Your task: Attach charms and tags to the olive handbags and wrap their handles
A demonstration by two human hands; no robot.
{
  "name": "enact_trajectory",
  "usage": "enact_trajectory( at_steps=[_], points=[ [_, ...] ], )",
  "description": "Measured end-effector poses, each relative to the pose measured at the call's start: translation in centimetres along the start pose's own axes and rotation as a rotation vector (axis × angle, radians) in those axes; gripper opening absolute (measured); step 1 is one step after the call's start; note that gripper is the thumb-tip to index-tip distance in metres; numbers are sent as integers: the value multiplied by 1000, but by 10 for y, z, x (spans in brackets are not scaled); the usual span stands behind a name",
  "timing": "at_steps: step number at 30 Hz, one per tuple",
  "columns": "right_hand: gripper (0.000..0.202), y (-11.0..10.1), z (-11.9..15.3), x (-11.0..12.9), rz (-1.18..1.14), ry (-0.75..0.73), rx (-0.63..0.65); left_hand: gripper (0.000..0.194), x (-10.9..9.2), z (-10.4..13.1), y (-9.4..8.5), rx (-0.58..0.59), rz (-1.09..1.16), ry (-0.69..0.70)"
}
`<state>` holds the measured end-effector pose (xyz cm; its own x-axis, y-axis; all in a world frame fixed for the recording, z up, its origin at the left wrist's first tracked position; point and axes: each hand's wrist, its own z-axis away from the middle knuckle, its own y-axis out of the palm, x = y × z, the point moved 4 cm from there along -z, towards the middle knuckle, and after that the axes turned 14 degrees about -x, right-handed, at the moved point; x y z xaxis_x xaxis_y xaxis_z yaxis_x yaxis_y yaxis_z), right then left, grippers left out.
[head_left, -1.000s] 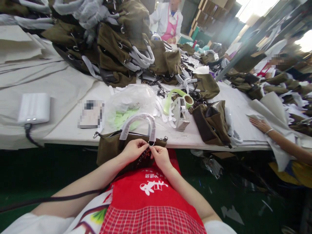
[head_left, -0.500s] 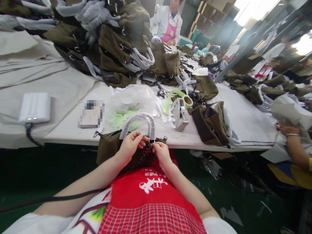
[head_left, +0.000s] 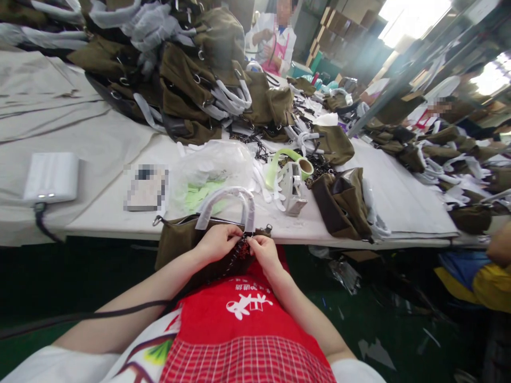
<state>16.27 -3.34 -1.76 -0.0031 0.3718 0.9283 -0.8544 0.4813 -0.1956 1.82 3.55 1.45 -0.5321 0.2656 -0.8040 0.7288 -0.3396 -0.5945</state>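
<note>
An olive-brown bag point(head_left: 171, 244) leans upright against the table's front edge, its wrapped handle point(head_left: 249, 210) standing up over the tabletop. My left hand point(head_left: 221, 242) is closed at the base of that handle, thumb and fingers pinched at a dark chain point(head_left: 235, 256) with reddish bits. Close beside it, my right hand point(head_left: 263, 250) pinches at the same spot, by the metal ring under the handle. What exactly sits between the fingertips of either hand is too small to make out.
Behind the bag lie a plastic bag with green slips point(head_left: 202, 194), a tape dispenser point(head_left: 293, 189), a phone-like object point(head_left: 147, 187) and a white power bank point(head_left: 51, 177). Another bag point(head_left: 339, 205) stands right. Bags are heaped behind; a person point(head_left: 275, 45) is at the far side.
My left hand's fingers have curled in and drawn down closer to the chain. My right hand has barely moved. The co-worker's arm at the right has mostly left the view.
</note>
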Motion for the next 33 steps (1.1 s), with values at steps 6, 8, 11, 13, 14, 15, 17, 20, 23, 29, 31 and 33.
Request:
enact_trajectory(
  at_steps=[6,8,11,13,14,15,17,20,23,29,31,33],
  points=[
    [18,-18,8,28,443,-536,-204,31,0,0,6,-30,98,37],
    [19,-16,5,28,396,-521,-141,32,-1,0,8,-36,118,45],
    [25,-9,-5,21,253,-319,-48,31,-1,1,11,-58,114,50],
    [24,-3,-10,17,186,-213,-32,31,0,1,12,-84,110,55],
    [23,-1,-12,17,159,-193,-30,31,0,1,11,-93,110,54],
    [23,0,-13,17,126,-186,-32,31,1,2,11,-98,110,51],
    [22,1,-12,20,36,-175,-38,31,1,4,7,-92,114,40],
    [22,0,-9,22,-92,-129,-28,26,-3,9,-2,-65,105,34],
    [22,1,-5,23,-147,-96,7,20,-9,12,-10,-93,43,65],
    [26,2,1,31,-204,-63,60,14,-11,7,-5,-178,236,123],
    [27,-4,1,34,-230,-19,95,17,-7,5,-4,-177,396,5],
    [28,-13,2,37,-247,12,138,25,-4,4,-2,-114,557,-157]
  ],
)
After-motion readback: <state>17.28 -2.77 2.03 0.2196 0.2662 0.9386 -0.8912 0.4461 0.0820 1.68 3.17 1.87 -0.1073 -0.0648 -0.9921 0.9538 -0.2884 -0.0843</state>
